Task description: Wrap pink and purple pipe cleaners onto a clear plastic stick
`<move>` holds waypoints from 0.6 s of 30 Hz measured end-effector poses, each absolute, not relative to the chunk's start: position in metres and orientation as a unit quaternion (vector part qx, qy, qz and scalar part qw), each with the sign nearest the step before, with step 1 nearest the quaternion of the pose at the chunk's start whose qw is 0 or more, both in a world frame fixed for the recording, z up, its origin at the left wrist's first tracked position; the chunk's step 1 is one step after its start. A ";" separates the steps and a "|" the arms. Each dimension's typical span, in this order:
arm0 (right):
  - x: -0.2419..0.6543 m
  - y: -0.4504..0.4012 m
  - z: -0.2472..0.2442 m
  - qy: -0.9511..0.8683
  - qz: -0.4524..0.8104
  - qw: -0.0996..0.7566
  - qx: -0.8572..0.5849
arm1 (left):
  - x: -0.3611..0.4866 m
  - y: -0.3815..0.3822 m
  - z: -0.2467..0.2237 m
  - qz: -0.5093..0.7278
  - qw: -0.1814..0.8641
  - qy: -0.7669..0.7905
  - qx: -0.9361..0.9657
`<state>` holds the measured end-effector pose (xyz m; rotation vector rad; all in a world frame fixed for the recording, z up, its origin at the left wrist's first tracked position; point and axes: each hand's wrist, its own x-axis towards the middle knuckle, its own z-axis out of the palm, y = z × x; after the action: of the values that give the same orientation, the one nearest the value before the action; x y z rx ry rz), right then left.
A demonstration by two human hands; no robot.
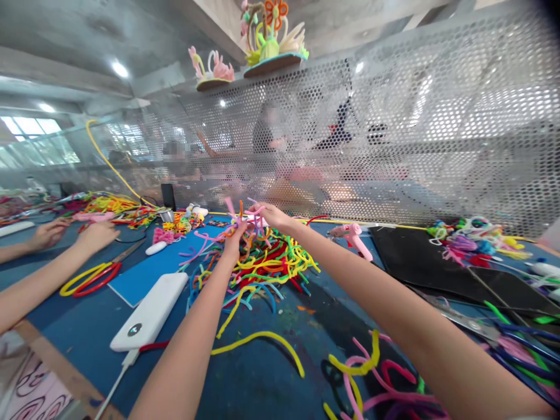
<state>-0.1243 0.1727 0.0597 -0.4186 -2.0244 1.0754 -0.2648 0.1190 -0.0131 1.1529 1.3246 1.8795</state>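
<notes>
A tangled heap of pipe cleaners (280,262) in yellow, red, green, orange and blue lies on the blue table in front of me. Over its far side, my left hand (234,240) is closed, with pink and orange stems sticking up around its fingertips; exactly which ones it grips is hard to make out. Close by on the right, my right hand (270,216) pinches a pinkish-purple pipe cleaner (257,210). Nearer to me, a loose yellow pipe cleaner (262,335) curves across the tabletop between my forearms.
A white power bank (151,312) with a cable lies left of my left forearm, beside red-and-yellow scissors (94,277). Another person's hands (98,236) work at far left. A pink glue gun (355,239) and black mat (437,262) are on the right, before a perforated metal screen (394,146).
</notes>
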 end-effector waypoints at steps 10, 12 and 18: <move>-0.145 0.179 0.044 -0.717 0.512 0.433 -0.190 | -0.256 0.109 -0.009 0.641 0.299 0.520 0.479; -0.142 0.182 0.050 -0.673 0.530 0.476 -0.201 | -0.258 0.108 -0.009 0.636 0.306 0.520 0.481; -0.118 0.195 0.069 -0.581 0.550 0.553 -0.234 | -0.260 0.108 -0.010 0.634 0.319 0.504 0.492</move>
<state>-0.1184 0.1945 0.0687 -0.5540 -1.3738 1.2998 -0.2601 0.1081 -0.0096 1.2939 1.3259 1.6661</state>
